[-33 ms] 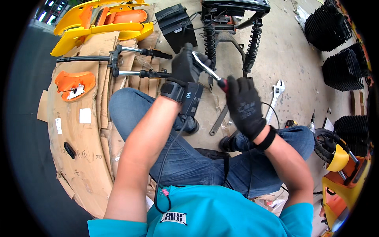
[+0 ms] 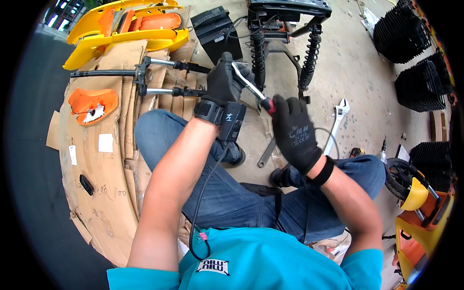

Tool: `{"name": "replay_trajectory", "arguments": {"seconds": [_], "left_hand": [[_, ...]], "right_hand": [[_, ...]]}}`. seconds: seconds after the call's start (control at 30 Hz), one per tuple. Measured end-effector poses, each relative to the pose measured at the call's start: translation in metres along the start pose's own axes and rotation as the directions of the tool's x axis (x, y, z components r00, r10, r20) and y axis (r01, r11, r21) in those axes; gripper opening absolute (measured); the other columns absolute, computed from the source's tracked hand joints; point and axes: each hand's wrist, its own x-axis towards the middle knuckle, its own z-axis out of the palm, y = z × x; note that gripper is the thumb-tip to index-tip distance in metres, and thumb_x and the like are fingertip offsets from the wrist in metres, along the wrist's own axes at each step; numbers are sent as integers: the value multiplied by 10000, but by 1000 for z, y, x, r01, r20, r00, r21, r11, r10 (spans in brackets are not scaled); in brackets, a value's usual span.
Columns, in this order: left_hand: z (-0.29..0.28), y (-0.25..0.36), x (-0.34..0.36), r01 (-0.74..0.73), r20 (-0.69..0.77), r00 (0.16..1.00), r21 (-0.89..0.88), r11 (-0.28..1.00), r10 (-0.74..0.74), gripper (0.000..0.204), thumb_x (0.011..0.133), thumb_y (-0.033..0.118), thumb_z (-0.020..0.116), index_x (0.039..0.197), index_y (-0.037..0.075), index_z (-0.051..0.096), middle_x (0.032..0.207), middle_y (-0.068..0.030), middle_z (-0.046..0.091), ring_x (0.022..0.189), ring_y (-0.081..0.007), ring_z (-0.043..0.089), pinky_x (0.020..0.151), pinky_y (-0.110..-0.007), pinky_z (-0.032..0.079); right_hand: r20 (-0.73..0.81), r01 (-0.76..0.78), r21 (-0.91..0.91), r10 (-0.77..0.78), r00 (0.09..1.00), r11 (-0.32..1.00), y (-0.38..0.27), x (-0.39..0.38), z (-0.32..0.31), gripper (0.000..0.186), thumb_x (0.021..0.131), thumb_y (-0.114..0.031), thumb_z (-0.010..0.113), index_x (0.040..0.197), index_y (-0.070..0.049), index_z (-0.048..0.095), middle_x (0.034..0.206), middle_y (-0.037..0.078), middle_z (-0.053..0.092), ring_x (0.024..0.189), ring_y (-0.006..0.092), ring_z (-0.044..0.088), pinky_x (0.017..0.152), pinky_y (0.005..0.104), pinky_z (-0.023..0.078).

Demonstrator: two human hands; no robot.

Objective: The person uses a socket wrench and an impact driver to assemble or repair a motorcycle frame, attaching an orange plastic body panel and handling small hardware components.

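My left hand (image 2: 224, 79), in a black glove, is closed around the head end of a silver hand tool (image 2: 249, 82). My right hand (image 2: 295, 133), also gloved, grips that tool's red-and-black handle (image 2: 268, 104), lower and to the right. A black front-fork assembly (image 2: 142, 76) with silver tubes lies on cardboard just left of my left hand. Beyond my hands stands a black metal frame (image 2: 285, 12) with two coil-spring shocks (image 2: 310, 58). A large adjustable wrench (image 2: 337, 123) lies on the floor right of my right hand; a long grey wrench (image 2: 266, 157) lies between my legs.
Yellow-and-orange body panels (image 2: 125, 46) and a black box (image 2: 215, 34) are at the back. An orange part (image 2: 82, 101) rests on cardboard (image 2: 111, 193) at left. Black stacked bins (image 2: 401, 34), a wheel (image 2: 394, 181) and yellow parts (image 2: 411, 222) line the right.
Both hands and the tool they hold have shifted slightly left. My right hand has turned a little, showing more of the back of its glove.
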Motion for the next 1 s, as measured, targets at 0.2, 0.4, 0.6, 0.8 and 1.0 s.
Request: {"name": "replay_trajectory", "arguments": {"seconds": [0.2,0.4,0.6,0.8,1.0], "left_hand": [[-6,27,12,25,67,997,77,997,-30,382,906,434,560,910,56,513,733,-49,511,655,-165,585,664,-364,550],[-9,37,18,158,-253,964,310,938,-79,390,921,447,527,872,60,513,734,-69,528,667,-231,611,701,-411,574],[-35,51,55,193,-274,958,394,899,-86,428,926,487,499,887,60,479,611,-48,468,450,-125,455,409,-281,397],[-36,64,78,206,-273,959,489,847,-76,389,925,463,515,905,76,484,677,-62,500,472,-110,468,404,-277,408],[-35,69,93,165,-85,986,428,889,-143,376,918,460,534,955,88,491,763,-67,538,539,-107,482,468,-261,428]], "right_hand": [[823,-771,517,32,568,372,-22,16,-4,418,829,-258,629,1063,16,416,725,230,590,646,403,604,586,459,471],[518,-351,448,81,852,823,-45,9,37,362,885,-232,563,1042,36,377,649,216,583,583,364,610,519,450,460],[517,-401,638,20,856,657,-61,30,59,486,863,-309,586,1144,33,385,835,265,606,742,412,623,636,454,490],[675,-551,673,-105,730,493,-44,55,63,461,856,-379,612,1079,3,482,864,219,599,764,317,604,684,395,466],[786,-650,576,-116,608,497,-26,79,55,479,878,-436,581,1056,3,511,807,168,608,717,241,590,644,360,452]]}}
